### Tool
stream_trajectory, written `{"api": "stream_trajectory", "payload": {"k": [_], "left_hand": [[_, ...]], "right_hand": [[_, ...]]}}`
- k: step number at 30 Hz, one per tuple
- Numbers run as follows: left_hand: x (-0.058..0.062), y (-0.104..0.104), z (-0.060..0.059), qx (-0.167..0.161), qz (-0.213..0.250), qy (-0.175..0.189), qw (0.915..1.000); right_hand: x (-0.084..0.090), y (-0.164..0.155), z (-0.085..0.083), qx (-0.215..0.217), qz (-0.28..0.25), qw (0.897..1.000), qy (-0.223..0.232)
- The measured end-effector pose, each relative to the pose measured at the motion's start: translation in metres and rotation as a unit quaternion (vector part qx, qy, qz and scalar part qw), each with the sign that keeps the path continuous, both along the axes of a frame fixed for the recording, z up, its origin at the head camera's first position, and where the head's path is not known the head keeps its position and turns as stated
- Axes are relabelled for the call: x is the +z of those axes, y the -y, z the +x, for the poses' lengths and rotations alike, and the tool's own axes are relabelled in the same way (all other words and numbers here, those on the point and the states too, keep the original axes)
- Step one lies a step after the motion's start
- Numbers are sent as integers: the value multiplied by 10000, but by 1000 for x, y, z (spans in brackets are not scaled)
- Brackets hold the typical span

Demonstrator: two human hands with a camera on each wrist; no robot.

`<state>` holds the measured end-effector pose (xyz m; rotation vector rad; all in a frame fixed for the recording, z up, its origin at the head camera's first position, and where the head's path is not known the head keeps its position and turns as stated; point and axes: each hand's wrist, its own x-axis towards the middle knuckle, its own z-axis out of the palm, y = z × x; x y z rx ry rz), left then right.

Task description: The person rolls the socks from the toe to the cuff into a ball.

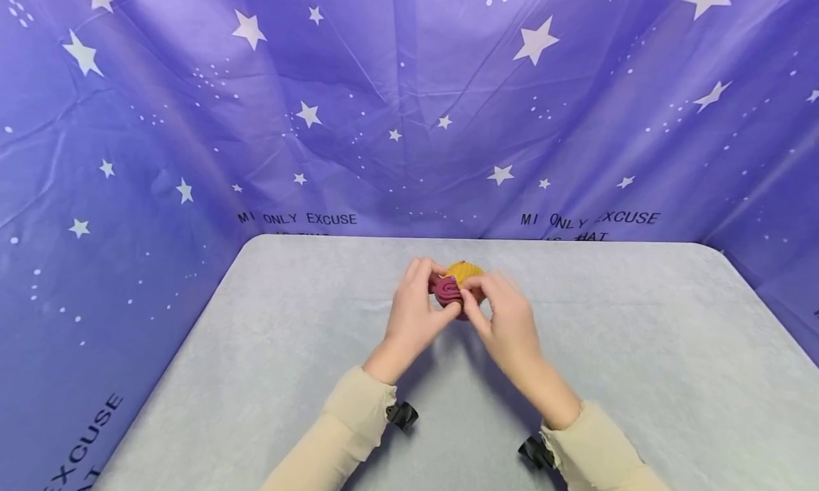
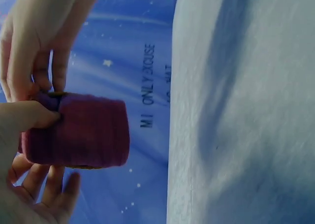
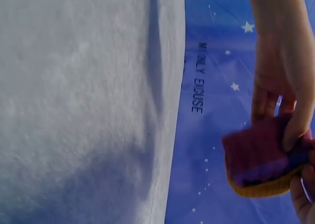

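Observation:
Both hands hold a rolled knit bundle, maroon with a mustard-yellow part [image 1: 463, 269], above the far half of the table. My left hand [image 1: 412, 310] grips the bundle [image 1: 448, 290] from the left, its thumb across the near side and its fingers behind. From the right, my right hand [image 1: 512, 320] pinches the edge of the roll between thumb and fingers. The left wrist view shows the maroon side of the bundle [image 2: 93, 133] under the left thumb. Yellow knit shows along the lower edge of the bundle [image 3: 258, 152] in the right wrist view, with a purple band beside it.
A light grey cloth-covered table [image 1: 288, 320] lies under the hands. Behind it and at both sides hangs a purple curtain [image 1: 358, 86] with white stars and printed words. Black cameras [image 1: 403, 415] sit at both wrists, by the cream sleeves [image 1: 342, 420].

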<state>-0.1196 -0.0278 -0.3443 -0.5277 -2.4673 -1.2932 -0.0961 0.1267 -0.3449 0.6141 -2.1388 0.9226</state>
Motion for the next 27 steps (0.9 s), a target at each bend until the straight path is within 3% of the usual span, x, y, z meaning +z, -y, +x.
{"api": "stream_trajectory", "payload": {"k": [4, 8, 11, 15, 18, 22, 25, 27], "left_hand": [[0, 0, 3, -133, 547, 476, 9973], [-1, 4, 1, -79, 1509, 1046, 9830], [0, 7, -1, -32, 1969, 1337, 9713], [2, 7, 0, -25, 2377, 1497, 9597], [3, 6, 2, -452, 2682, 1683, 9475], [4, 9, 5, -1226, 2698, 2024, 9334], [3, 13, 6, -1442, 2585, 2116, 9315], [1, 14, 6, -1401, 2608, 2093, 9320]], "right_hand": [[0, -5, -3, 159, -674, 9965, 464], [-4, -12, -2, 495, -1201, 9857, 1074], [-8, -15, -1, 300, -1159, 9838, 1331], [-9, -14, -1, -122, -940, 9863, 1352], [-8, -13, -1, -238, -969, 9866, 1289], [-8, -13, -1, -175, -1365, 9814, 1337], [-9, -13, 0, 20, -1718, 9750, 1406], [-9, -13, 0, 231, -1864, 9720, 1409]]}}
